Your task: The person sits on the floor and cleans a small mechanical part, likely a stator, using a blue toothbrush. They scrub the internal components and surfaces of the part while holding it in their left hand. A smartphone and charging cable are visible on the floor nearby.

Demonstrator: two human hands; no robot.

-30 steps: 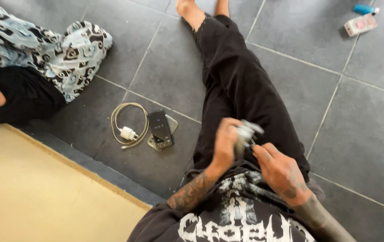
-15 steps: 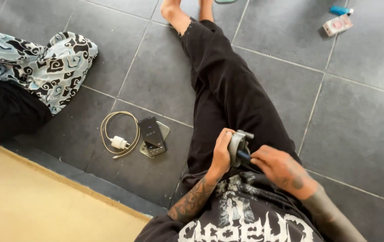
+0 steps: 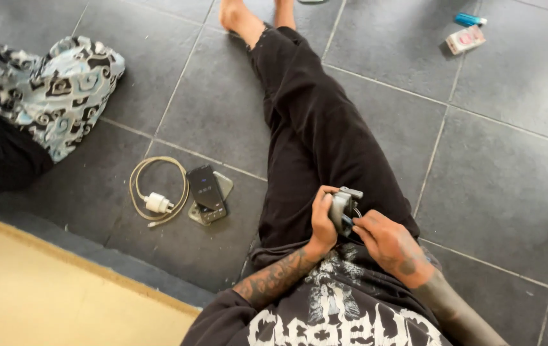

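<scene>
I sit on the floor with my legs in black trousers (image 3: 325,128) stretched out ahead. My left hand (image 3: 322,221) grips a small grey metal part (image 3: 343,206) over my lap. My right hand (image 3: 386,242) pinches a thin blue-handled tool (image 3: 348,221) whose tip touches the side of that part. Both forearms rest against my black printed shirt (image 3: 331,307).
Two phones (image 3: 209,192) lie stacked on the grey tiles to my left, beside a coiled white charger cable (image 3: 156,192). A patterned blue-and-white cloth (image 3: 56,90) covers another person at far left. A small box (image 3: 465,40) and blue lighter (image 3: 470,19) lie at upper right. Tan mat (image 3: 43,288) lower left.
My hands have dropped lower toward my lap with the part turned in my left hand, and the view has shifted slightly rightward over the floor.
</scene>
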